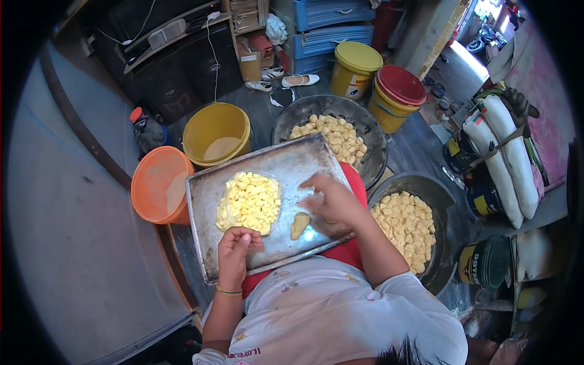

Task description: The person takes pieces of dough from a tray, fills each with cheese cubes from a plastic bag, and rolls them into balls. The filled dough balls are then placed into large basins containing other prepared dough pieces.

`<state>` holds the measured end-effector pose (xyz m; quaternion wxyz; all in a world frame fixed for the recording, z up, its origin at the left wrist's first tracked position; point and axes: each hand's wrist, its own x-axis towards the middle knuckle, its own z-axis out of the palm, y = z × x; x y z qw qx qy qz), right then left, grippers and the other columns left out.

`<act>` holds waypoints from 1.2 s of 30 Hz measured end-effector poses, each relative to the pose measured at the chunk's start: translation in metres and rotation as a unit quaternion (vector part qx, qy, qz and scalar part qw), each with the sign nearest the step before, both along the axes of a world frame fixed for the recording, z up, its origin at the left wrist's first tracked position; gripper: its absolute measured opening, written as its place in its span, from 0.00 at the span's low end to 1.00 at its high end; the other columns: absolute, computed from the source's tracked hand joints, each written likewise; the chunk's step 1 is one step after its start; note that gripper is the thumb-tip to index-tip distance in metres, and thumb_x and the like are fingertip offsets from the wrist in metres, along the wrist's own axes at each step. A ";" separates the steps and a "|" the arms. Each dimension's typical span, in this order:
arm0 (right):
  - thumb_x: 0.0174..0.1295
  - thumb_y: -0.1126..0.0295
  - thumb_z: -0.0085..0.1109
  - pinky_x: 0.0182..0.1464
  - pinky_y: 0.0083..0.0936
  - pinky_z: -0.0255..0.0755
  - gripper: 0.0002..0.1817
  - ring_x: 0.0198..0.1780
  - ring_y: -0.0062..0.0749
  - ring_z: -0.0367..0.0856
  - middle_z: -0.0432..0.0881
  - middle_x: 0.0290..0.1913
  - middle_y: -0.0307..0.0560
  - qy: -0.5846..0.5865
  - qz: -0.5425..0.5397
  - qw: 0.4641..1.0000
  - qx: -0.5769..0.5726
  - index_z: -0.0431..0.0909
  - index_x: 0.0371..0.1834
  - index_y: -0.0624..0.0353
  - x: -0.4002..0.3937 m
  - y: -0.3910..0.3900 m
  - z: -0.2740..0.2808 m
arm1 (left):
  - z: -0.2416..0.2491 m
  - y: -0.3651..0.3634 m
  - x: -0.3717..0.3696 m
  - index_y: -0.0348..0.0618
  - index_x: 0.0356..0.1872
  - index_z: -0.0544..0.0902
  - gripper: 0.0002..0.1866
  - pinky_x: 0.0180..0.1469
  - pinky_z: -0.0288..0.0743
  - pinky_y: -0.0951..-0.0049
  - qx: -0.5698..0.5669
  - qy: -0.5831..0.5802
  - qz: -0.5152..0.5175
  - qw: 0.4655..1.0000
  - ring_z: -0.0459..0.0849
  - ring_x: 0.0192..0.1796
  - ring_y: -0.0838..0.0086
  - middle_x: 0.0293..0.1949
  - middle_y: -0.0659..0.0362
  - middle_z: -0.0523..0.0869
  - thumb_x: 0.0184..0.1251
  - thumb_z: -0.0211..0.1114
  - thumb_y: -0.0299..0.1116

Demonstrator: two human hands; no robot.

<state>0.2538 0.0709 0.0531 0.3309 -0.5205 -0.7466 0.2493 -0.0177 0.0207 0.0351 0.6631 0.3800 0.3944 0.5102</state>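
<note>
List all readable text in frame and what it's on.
"BOY...", cut off: green-lidded can at right.
Red print on the white shirt: upside down, not reliably readable.
Label on the yellow lidded bucket: too blurred.
Labels on the cans by the white sacks: too small.

The right hand [331, 204] is covering part of the metal tray [286, 161], hiding whatever its grip is closing on. The tray is hiding the near rim of the dark basin [365, 121]. The fisheye border is cutting off the sacks [508, 155].
</note>
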 end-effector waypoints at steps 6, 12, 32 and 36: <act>0.46 0.65 0.68 0.45 0.31 0.70 0.22 0.43 0.42 0.77 0.77 0.41 0.49 -0.172 0.190 0.959 -0.122 0.75 0.46 0.57 -0.037 -0.002 -0.002 | -0.005 -0.003 0.006 0.37 0.50 0.75 0.13 0.52 0.73 0.75 -0.019 0.068 -0.086 0.994 0.78 0.45 0.76 0.45 0.57 0.80 0.67 0.58 0.30; 0.53 0.66 0.66 0.38 0.28 0.72 0.17 0.37 0.39 0.79 0.77 0.38 0.48 0.140 0.192 0.956 -0.174 0.75 0.45 0.56 -0.054 0.002 0.009 | -0.019 -0.009 0.018 0.36 0.57 0.69 0.18 0.45 0.77 0.74 -0.096 -0.038 -0.120 0.987 0.80 0.40 0.75 0.42 0.55 0.80 0.68 0.57 0.31; 0.55 0.73 0.65 0.38 0.17 0.69 0.10 0.32 0.16 0.73 0.79 0.30 0.36 0.319 0.138 0.925 -0.154 0.81 0.42 0.58 -0.072 -0.002 -0.008 | -0.008 0.001 0.017 0.34 0.57 0.69 0.18 0.47 0.80 0.68 -0.071 -0.156 -0.002 0.985 0.83 0.44 0.68 0.46 0.51 0.80 0.68 0.56 0.26; 0.54 0.74 0.65 0.40 0.21 0.70 0.13 0.34 0.27 0.76 0.81 0.32 0.41 0.220 0.143 0.965 0.011 0.81 0.43 0.57 -0.079 -0.003 -0.012 | -0.006 0.002 0.018 0.34 0.58 0.68 0.19 0.49 0.80 0.67 -0.053 -0.149 0.001 0.987 0.83 0.44 0.68 0.46 0.52 0.80 0.67 0.56 0.26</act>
